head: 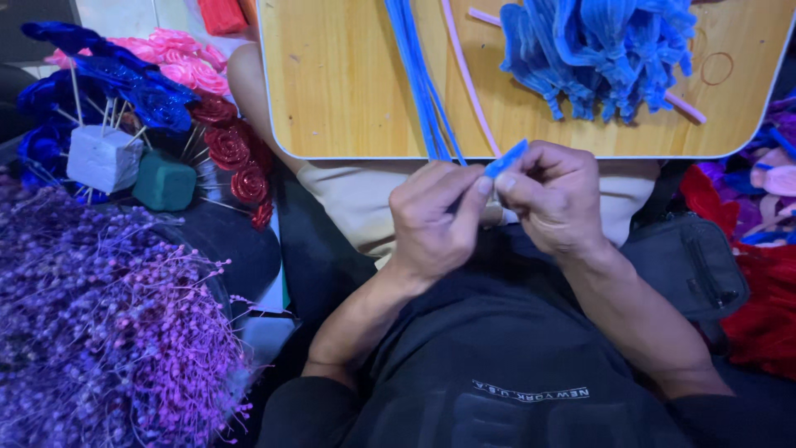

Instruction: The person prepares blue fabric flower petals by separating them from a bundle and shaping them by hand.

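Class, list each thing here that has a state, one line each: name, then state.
Left hand: pinching the blue pipe cleaner.
Right hand: pinching the same piece.
Blue pipe cleaner: held, bent between fingertips.
Blue pipe cleaner bundle: lying straight on wooden board.
Blue heap: twisted, piled.

The left hand (pixel 435 220) and right hand (pixel 551 199) meet over the lap, with open room at six o'clock. At twelve o'clock the wooden board (pixel 332 91) edge blocks the way, carrying blue pipe-cleaner stems (pixel 419 75) and a heap of bent blue pieces (pixel 597 50). At nine o'clock stand foam blocks (pixel 104 158) with roses; purple sprigs (pixel 99 332) crowd eight o'clock. A black bag (pixel 692 265) sits at three o'clock.
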